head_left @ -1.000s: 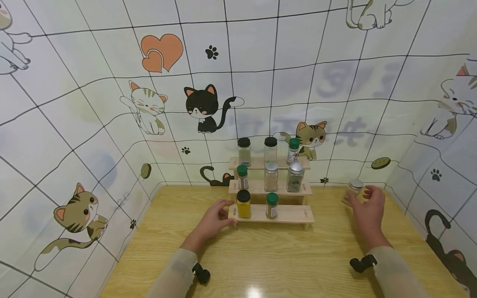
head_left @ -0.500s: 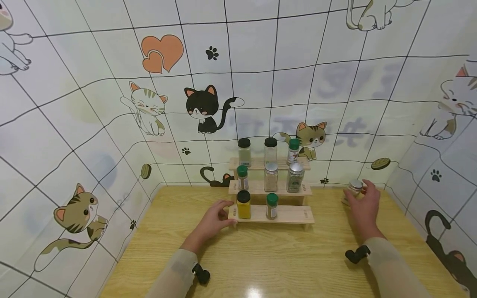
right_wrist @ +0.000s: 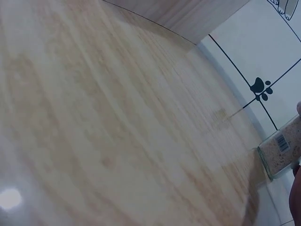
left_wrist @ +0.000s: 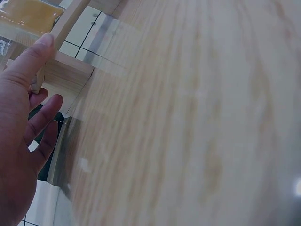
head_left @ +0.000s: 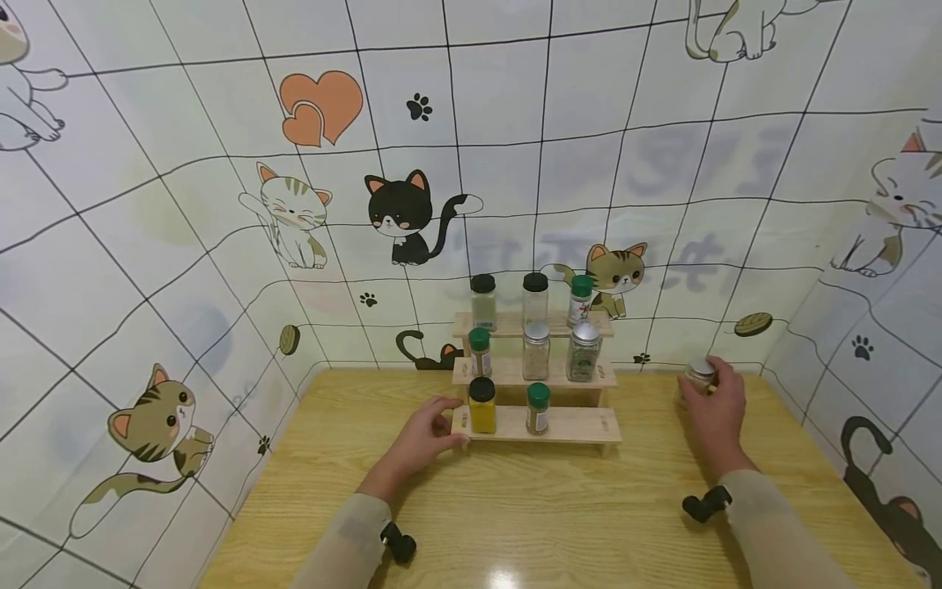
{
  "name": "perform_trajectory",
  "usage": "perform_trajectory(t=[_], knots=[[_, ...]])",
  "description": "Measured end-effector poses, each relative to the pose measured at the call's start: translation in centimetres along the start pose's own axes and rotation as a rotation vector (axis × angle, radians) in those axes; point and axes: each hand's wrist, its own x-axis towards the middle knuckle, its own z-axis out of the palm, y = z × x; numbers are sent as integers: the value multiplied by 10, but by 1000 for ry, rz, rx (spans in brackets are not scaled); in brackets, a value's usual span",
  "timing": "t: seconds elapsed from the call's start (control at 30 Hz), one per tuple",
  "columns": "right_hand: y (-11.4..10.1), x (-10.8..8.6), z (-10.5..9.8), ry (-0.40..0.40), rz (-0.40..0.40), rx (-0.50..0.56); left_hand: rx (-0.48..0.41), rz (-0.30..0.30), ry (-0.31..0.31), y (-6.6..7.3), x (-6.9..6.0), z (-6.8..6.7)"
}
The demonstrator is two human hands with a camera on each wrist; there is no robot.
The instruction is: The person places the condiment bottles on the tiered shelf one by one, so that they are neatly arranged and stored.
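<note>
A three-tier wooden spice rack (head_left: 574,421) stands at the back of the table. My left hand (head_left: 419,438) grips the left end of its bottom shelf, thumb at the front edge; the left wrist view shows the thumb (left_wrist: 35,56) against the wood, below a yellow-filled jar (left_wrist: 30,16). At the table's back right, my right hand (head_left: 717,409) holds a glass spice jar (head_left: 695,380) with a silver lid between thumb and fingers. Brownish contents and a barcode label show on this jar (right_wrist: 282,146) in the right wrist view. Whether its base touches the table, I cannot tell.
Several jars fill the rack: a black-lidded yellow jar (head_left: 482,409) and a green-lidded jar (head_left: 538,413) on the bottom shelf, others such as a silver-lidded jar (head_left: 583,356) above. A cat-printed wall covering (head_left: 500,180) encloses the wooden table (head_left: 530,507) at back and sides.
My right hand has shifted slightly left and its fingers have come round the silver-lidded jar, which now looks a little more upright and higher. The left hand and rack have stayed put.
</note>
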Motion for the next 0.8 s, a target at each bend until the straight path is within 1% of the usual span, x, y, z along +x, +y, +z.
perform_trajectory(t=[0.17,0.23,0.33,0.43,0.57,0.67,0.8], knots=[[-5,-9,-7,-89,15,65,-14,-3,10,2,0,1],[-8,-14,-9,-119,14,72,-20,-1,15,2,0,2],[-15,-20,-13,-146,-24,68,-24,4,20,2,0,3],[-23,-26,-17,-163,-88,74,-27,6,20,2,0,3],[-37,-35,-22,-179,-161,114,-20,-5,15,2,0,2],[-48,-41,-26,-198,-192,133,-20,-9,16,3,0,2],[-64,-49,-31,-230,-199,137,-19,-11,15,5,0,1]])
